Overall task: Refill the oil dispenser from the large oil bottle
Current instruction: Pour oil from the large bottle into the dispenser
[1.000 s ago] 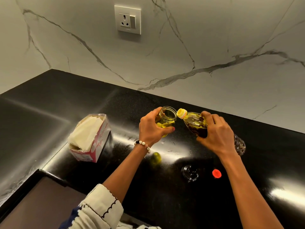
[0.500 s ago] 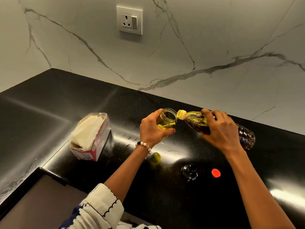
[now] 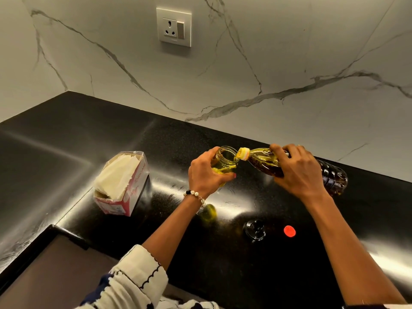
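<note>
Wall [image 3: 278,52]: white marble-look panels with grey veins, meeting in a corner at upper left. Wall socket [image 3: 173,27]: white plate with a three-pin outlet and a switch beside it, sitting high on the back wall. Tabletop [image 3: 66,134]: glossy black speckled stone running along both walls, catching bright streaks of overhead light near its centre and at the right edge. Recessed panel [image 3: 44,270]: dull brown surface lying lower than the stone at lower left, framed by a raised black edge.
</note>
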Demonstrator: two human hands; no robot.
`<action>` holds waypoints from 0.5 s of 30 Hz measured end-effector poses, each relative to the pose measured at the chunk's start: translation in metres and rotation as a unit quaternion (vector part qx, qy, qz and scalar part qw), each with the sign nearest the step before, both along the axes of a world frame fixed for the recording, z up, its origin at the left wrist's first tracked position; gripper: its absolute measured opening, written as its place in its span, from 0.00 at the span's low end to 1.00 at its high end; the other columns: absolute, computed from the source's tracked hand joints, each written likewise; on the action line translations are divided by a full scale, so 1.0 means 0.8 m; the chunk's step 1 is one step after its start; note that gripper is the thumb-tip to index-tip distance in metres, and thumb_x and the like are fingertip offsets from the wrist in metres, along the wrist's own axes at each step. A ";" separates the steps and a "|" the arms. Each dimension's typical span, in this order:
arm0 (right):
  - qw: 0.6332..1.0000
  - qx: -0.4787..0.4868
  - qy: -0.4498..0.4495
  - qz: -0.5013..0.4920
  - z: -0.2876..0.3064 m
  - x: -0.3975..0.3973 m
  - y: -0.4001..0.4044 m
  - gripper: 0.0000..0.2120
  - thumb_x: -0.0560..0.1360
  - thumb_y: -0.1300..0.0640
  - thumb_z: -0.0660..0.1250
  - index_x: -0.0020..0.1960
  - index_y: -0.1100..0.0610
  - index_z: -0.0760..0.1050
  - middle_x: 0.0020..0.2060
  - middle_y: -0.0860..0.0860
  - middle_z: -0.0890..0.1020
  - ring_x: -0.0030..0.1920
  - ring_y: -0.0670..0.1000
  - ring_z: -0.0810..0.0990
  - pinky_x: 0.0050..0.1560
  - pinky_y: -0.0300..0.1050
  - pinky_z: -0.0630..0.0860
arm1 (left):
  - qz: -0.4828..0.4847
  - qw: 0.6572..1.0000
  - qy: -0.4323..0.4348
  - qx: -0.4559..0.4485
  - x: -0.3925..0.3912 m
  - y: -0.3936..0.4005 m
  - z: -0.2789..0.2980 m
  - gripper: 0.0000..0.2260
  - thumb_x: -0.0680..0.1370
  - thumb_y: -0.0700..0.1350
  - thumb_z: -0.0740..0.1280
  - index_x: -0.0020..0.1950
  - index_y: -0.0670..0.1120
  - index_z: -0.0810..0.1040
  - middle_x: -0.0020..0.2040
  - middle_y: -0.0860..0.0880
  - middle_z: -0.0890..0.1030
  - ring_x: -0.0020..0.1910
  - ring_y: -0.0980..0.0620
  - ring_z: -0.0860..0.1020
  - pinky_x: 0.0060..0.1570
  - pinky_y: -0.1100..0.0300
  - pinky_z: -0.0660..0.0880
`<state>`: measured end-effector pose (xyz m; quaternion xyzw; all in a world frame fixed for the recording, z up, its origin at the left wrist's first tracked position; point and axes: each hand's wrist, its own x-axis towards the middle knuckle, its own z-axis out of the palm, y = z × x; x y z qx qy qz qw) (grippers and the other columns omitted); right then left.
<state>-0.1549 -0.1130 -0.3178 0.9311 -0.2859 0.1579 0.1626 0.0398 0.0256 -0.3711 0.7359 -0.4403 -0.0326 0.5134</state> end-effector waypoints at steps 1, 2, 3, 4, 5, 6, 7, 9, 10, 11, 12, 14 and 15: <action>1.000 -0.001 0.000 0.000 0.000 0.000 0.000 0.43 0.57 0.53 0.82 0.66 0.55 0.65 0.48 0.64 0.79 0.44 0.64 0.79 0.43 0.56 0.79 | 0.001 1.000 0.000 0.001 0.000 0.000 0.000 0.36 0.61 0.54 0.82 0.66 0.46 0.76 0.54 0.49 0.83 0.49 0.54 0.79 0.51 0.57 0.79; 1.000 -0.002 -0.001 0.000 0.001 0.000 0.000 0.43 0.57 0.54 0.82 0.66 0.55 0.65 0.48 0.64 0.79 0.44 0.64 0.79 0.43 0.56 0.79 | 0.003 1.000 -0.001 0.002 0.000 0.000 0.000 0.36 0.61 0.53 0.82 0.66 0.46 0.76 0.54 0.49 0.83 0.49 0.54 0.79 0.51 0.57 0.79; 1.000 -0.004 -0.001 0.001 0.001 0.000 0.000 0.43 0.57 0.54 0.82 0.66 0.55 0.65 0.48 0.64 0.78 0.44 0.64 0.79 0.43 0.56 0.79 | 0.003 1.000 -0.002 0.001 0.000 0.001 0.001 0.36 0.61 0.53 0.82 0.66 0.46 0.76 0.53 0.49 0.83 0.49 0.54 0.79 0.51 0.57 0.79; 1.000 -0.005 -0.001 0.001 0.002 0.000 0.000 0.43 0.57 0.54 0.82 0.66 0.55 0.64 0.48 0.64 0.78 0.44 0.64 0.79 0.43 0.56 0.79 | 0.004 1.000 -0.002 0.000 0.000 0.001 0.002 0.36 0.60 0.53 0.82 0.66 0.46 0.76 0.53 0.49 0.83 0.49 0.54 0.79 0.51 0.58 0.79; 1.000 -0.005 0.000 0.001 0.003 -0.001 0.001 0.43 0.57 0.54 0.82 0.66 0.55 0.64 0.48 0.64 0.78 0.44 0.64 0.79 0.43 0.56 0.79 | 0.004 1.000 -0.002 -0.001 0.000 0.001 0.003 0.36 0.60 0.53 0.82 0.66 0.46 0.76 0.53 0.49 0.83 0.49 0.55 0.79 0.51 0.58 0.79; 1.000 -0.005 0.001 0.001 0.003 0.000 0.001 0.43 0.57 0.54 0.82 0.66 0.55 0.64 0.48 0.64 0.78 0.44 0.64 0.79 0.43 0.57 0.79 | 0.004 1.000 -0.001 -0.002 -0.001 0.002 0.003 0.36 0.61 0.53 0.82 0.66 0.46 0.76 0.53 0.48 0.83 0.49 0.55 0.79 0.50 0.58 0.79; 1.000 -0.005 0.001 0.000 0.003 0.000 0.001 0.43 0.57 0.54 0.82 0.66 0.55 0.64 0.48 0.64 0.78 0.45 0.64 0.79 0.43 0.57 0.79 | 0.004 1.000 -0.002 -0.002 -0.001 0.002 0.004 0.36 0.61 0.53 0.82 0.66 0.46 0.76 0.53 0.48 0.83 0.49 0.55 0.79 0.50 0.58 0.79; 1.000 -0.003 0.005 -0.002 0.003 0.000 0.001 0.43 0.57 0.53 0.82 0.66 0.55 0.64 0.48 0.64 0.78 0.45 0.64 0.79 0.44 0.57 0.79 | 0.004 1.000 -0.004 -0.003 -0.001 0.003 0.004 0.36 0.61 0.53 0.82 0.66 0.45 0.76 0.54 0.48 0.83 0.49 0.54 0.79 0.50 0.58 0.79; 1.000 -0.002 0.007 -0.004 0.003 0.000 0.002 0.44 0.57 0.53 0.82 0.66 0.55 0.64 0.48 0.64 0.78 0.45 0.64 0.79 0.44 0.57 0.79 | 0.003 1.000 -0.003 -0.003 -0.002 0.003 0.004 0.36 0.61 0.53 0.82 0.66 0.45 0.76 0.54 0.48 0.83 0.49 0.54 0.79 0.50 0.58 0.79; 1.000 0.000 0.007 -0.004 0.003 -0.001 0.002 0.44 0.57 0.53 0.82 0.66 0.55 0.64 0.48 0.64 0.78 0.46 0.65 0.79 0.44 0.58 0.79 | 0.003 1.000 -0.002 -0.003 -0.002 0.003 0.004 0.36 0.61 0.53 0.82 0.66 0.45 0.76 0.54 0.48 0.83 0.49 0.55 0.79 0.50 0.59 0.79; 1.000 0.000 0.006 -0.004 0.003 -0.001 0.003 0.44 0.57 0.53 0.82 0.66 0.55 0.64 0.48 0.64 0.78 0.46 0.65 0.79 0.45 0.58 0.79 | 0.003 1.000 -0.002 -0.003 -0.002 0.003 0.004 0.36 0.61 0.53 0.82 0.66 0.45 0.76 0.54 0.48 0.83 0.49 0.55 0.78 0.51 0.59 0.79; 1.000 -0.003 0.000 -0.002 0.004 -0.001 0.004 0.44 0.56 0.53 0.83 0.66 0.55 0.64 0.48 0.64 0.79 0.46 0.66 0.79 0.48 0.61 0.78 | 0.002 1.000 -0.003 -0.002 -0.002 0.003 0.004 0.37 0.61 0.53 0.82 0.66 0.45 0.76 0.54 0.48 0.83 0.49 0.56 0.78 0.51 0.60 0.79; 1.000 -0.006 -0.003 0.000 0.004 -0.001 0.005 0.44 0.56 0.53 0.83 0.65 0.55 0.64 0.48 0.65 0.79 0.46 0.67 0.79 0.50 0.62 0.77 | 0.002 1.000 -0.004 -0.002 -0.001 0.003 0.004 0.37 0.61 0.53 0.82 0.66 0.45 0.76 0.54 0.48 0.83 0.49 0.55 0.79 0.51 0.59 0.79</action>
